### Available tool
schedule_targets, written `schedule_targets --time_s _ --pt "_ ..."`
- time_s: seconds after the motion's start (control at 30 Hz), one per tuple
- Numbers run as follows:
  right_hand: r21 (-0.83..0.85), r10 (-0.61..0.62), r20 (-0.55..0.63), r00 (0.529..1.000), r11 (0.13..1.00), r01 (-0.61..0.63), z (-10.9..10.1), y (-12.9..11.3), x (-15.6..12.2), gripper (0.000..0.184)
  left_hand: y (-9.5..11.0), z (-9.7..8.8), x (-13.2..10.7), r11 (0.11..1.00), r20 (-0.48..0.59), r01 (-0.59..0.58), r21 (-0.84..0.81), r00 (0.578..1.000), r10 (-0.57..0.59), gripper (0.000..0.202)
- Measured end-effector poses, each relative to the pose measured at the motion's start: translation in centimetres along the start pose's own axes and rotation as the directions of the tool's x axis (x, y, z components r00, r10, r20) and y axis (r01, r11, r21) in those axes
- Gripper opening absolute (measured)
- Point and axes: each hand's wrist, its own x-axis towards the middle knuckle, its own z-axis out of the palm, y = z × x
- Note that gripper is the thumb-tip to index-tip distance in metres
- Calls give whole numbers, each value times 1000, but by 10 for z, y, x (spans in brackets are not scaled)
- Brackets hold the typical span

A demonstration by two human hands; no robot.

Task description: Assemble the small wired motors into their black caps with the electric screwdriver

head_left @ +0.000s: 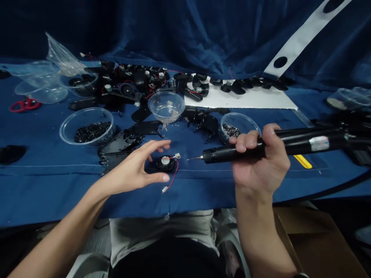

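Observation:
My right hand [261, 166] is wrapped round a black electric screwdriver [220, 154], held level with its thin bit pointing left. Just left of the bit tip, a small round black part [165, 163], which looks like a small speaker, lies on the blue cloth. A red wire [174, 175] runs from it to a small white connector [165, 189]. A small metal-looking piece [177, 156] sits at its upper right. My left hand [136, 170] is open, thumb and fingers apart around the left side of the round part. Whether it touches the part I cannot tell.
Clear bowls of black screws [92, 131], small silvery pieces [171, 116] and dark screws [231, 130] stand beyond my hands. Black plastic shells [124, 144] lie at left, with more parts heaped behind. Red scissors [25, 105] rest far left; a yellow-handled tool [303, 161] lies at right.

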Motion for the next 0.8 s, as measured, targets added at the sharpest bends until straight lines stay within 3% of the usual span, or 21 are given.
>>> schedule_targets --time_s 0.13,0.27,0.67,0.8 --pt "-10 -29 -15 999 1000 29 2 -2 3 22 16 5 24 992 38 -104 76 994 102 47" --pt "-16 -30 10 1000 999 30 2 -2 4 21 22 17 39 967 51 -72 245 997 62 26" --pt "0 6 124 992 1000 -6 9 15 15 23 10 32 13 957 -245 -2 290 967 76 12" --pt "4 35 121 992 999 -36 8 17 8 23 7 34 11 960 -272 37 276 961 41 7"
